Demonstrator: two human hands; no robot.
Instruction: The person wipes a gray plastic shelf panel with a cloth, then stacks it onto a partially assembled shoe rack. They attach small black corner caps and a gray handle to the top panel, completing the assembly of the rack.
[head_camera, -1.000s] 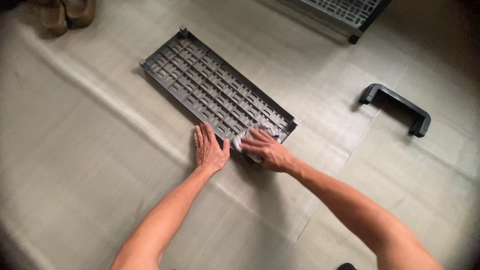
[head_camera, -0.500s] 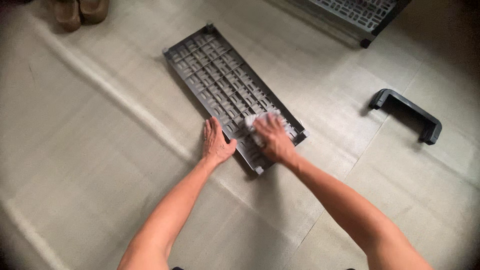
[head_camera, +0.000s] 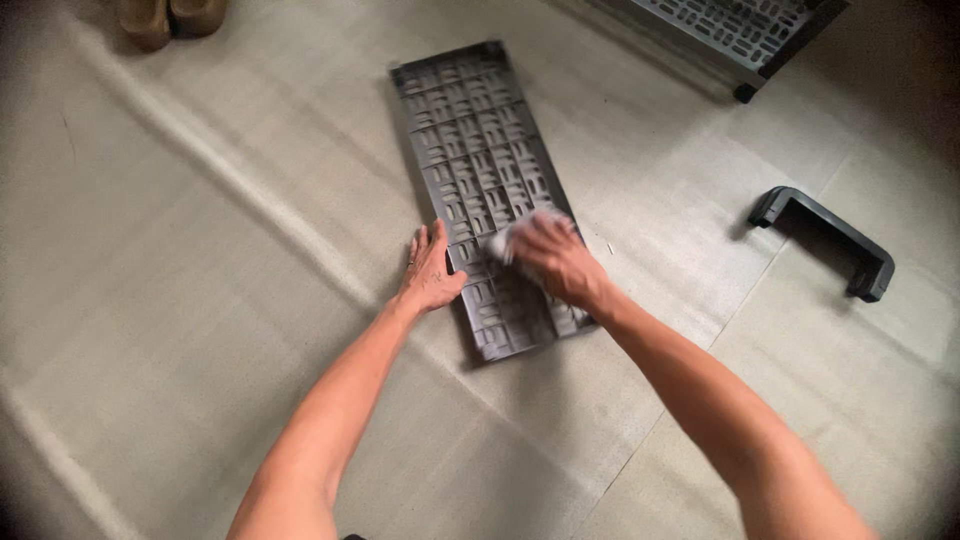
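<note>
Nearest, two bare forearms reaching forward over a beige floor mat (head_camera: 200, 330) crossed by pale fold lines. Left hand (head_camera: 432, 272) spread flat, fingers loose and gripping nothing, palm pressed at the left long edge of a dark grey slotted panel (head_camera: 478, 170), thumb resting on the panel itself. Right hand (head_camera: 553, 258) curled and clenched around a small pale cloth (head_camera: 515, 235), pushed down on the panel's grid near its near end; motion blur over the knuckles and cloth. Panel lying flat on the mat, long and narrow, near end between the wrists, far end angled away up and slightly left. Near right corner partly hidden beneath the right wrist.

Further right, well apart from the panel, a black U-shaped handle piece (head_camera: 825, 240) lying on the mat. At the far top right, a second slotted panel (head_camera: 740, 28) on short legs, cut off by the frame edge. At the far top left, a pair of tan shoes (head_camera: 170, 15), only partly in view
</note>
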